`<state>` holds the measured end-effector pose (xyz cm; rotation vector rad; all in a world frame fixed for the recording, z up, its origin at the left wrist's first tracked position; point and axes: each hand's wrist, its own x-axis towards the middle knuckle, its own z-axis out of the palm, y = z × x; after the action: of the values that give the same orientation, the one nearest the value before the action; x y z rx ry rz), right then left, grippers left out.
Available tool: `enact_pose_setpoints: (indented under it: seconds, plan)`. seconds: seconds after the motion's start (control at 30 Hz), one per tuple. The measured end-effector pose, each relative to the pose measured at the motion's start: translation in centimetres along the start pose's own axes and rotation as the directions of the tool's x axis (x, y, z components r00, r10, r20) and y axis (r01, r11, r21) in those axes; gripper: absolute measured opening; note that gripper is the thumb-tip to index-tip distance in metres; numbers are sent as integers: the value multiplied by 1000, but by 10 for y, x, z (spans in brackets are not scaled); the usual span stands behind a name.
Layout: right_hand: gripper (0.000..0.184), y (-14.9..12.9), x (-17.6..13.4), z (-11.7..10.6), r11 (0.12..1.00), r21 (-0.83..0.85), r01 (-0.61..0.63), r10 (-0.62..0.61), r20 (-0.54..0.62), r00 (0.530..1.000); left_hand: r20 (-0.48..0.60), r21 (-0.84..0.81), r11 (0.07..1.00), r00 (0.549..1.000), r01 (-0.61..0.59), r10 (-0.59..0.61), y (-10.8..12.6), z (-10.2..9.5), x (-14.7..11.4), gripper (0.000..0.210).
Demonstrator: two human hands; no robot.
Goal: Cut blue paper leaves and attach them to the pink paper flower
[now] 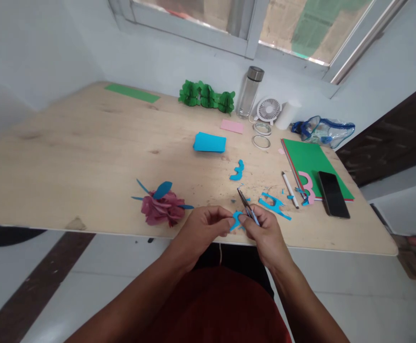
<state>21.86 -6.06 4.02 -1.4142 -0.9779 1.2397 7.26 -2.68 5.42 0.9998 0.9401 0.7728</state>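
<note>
Between my hands, near the table's front edge, is a small cut piece of blue paper (pixel 235 221). My left hand (pixel 208 224) pinches its left side between thumb and fingers. My right hand (pixel 263 227) is closed around the scissors (pixel 248 206), whose blades point up and away; its thumb also touches the blue paper. To the right lies a blue paper offcut (pixel 275 205) with cut-out gaps. A wavy blue paper piece (pixel 238 170) rests beyond the scissors. Left of my left hand sits a dusky pink paper flower (pixel 163 208) with blue leaves.
Farther back are a blue paper stack (pixel 209 143), pink paper (pixel 232 126), green paper garland (pixel 207 96), glass bottle (pixel 249 93), small fan (pixel 268 110) and tape rolls (pixel 261 141). At right lie a white pen (pixel 290 189), phone (pixel 333 194), green sheets (pixel 315 162) and clear pouch (pixel 327 131).
</note>
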Motion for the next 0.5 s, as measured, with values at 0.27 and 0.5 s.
enact_pose_setpoints:
  seconds: [0.27, 0.5]
  plan:
    - [21, 3, 1, 1, 998, 55, 3, -3, 7, 1000, -44, -71, 997, 999, -12, 8, -2, 3, 2, 15]
    - [20, 8, -1, 3, 998, 59, 12, -11, -15, 1000, -44, -194, 981, 998, 30, -39, -9, 5, 3, 13]
